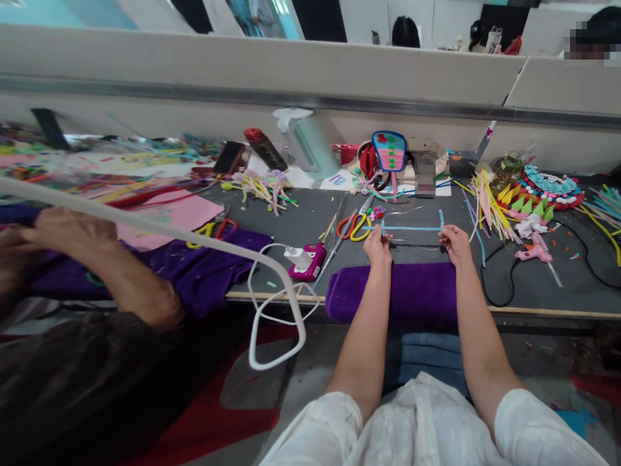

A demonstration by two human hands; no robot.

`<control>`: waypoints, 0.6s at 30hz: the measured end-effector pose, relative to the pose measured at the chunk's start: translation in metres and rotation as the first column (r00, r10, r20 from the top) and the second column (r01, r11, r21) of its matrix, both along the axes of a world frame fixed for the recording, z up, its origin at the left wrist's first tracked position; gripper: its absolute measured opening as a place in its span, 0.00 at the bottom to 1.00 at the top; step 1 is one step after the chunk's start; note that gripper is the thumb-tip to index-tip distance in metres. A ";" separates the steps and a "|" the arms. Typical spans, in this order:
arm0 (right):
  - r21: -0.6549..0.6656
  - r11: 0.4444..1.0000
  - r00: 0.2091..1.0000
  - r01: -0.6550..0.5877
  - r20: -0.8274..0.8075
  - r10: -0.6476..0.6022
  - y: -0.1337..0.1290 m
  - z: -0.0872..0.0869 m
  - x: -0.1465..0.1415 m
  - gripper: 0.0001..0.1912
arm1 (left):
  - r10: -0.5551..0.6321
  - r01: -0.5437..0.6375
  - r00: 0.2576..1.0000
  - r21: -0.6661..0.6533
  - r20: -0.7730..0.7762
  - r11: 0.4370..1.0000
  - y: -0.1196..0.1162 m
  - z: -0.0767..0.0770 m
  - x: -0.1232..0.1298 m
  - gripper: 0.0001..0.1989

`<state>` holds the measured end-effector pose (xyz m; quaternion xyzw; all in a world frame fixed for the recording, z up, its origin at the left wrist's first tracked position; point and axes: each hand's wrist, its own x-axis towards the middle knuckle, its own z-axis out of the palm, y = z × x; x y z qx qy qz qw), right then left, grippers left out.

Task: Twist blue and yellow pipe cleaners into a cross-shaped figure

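- Pale-blue pipe-cleaner piece (412, 228), one, head view. Held between both hands over the surface (538, 294), beyond the purple cloth (422, 285) that lies along the near edge.
- Axis: long bar running left to right, roughly parallel to the near edge. A short crosspiece stands at each end, directed towards the far edge; whether raised or flat cannot be told. A small length projects past the left crosspiece.
- Handling (judged): very light; fuzzy, soft covering on a bendable core; little slip; easily kinked rather than broken. Best taken at the two end joints, leaving the middle unpressed.
- Left hand (378, 249): fingers pinching the piece at its left joint.
- Right hand (455, 243): fingers pinching at the right joint, below the crosspiece.
- Scissors (359, 217), with red and yellow handles: just left of the left hand, blades towards the far edge.
- Loose pipe cleaners (490, 207): bundle, right of the right hand.
- Pink glue gun (533, 253): farther right, its black cord looping towards the near edge.
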<state>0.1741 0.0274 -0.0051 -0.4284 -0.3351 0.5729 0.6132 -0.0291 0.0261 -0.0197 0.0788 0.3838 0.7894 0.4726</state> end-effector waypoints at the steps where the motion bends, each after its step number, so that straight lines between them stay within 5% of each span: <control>1: -0.003 1.000 1.000 0.006 -0.016 -0.006 0.000 0.000 0.000 0.11 | -0.005 0.005 1.000 0.011 -0.013 1.000 0.000 0.000 0.000 0.16; 6: -0.025 0.996 0.992 0.089 -0.092 -0.091 0.001 0.000 0.001 0.10 | -0.054 0.059 0.994 0.048 -0.094 0.997 -0.001 -0.001 0.005 0.18; 14: -0.029 0.991 0.985 0.127 -0.112 -0.130 0.001 0.000 0.002 0.10 | -0.284 0.313 0.921 0.073 -0.265 0.947 -0.008 -0.001 0.019 0.23; 18: -0.031 0.992 0.982 0.125 -0.135 -0.128 0.001 0.000 0.001 0.09 | -0.286 0.320 0.912 0.075 -0.294 0.944 -0.010 -0.001 0.021 0.23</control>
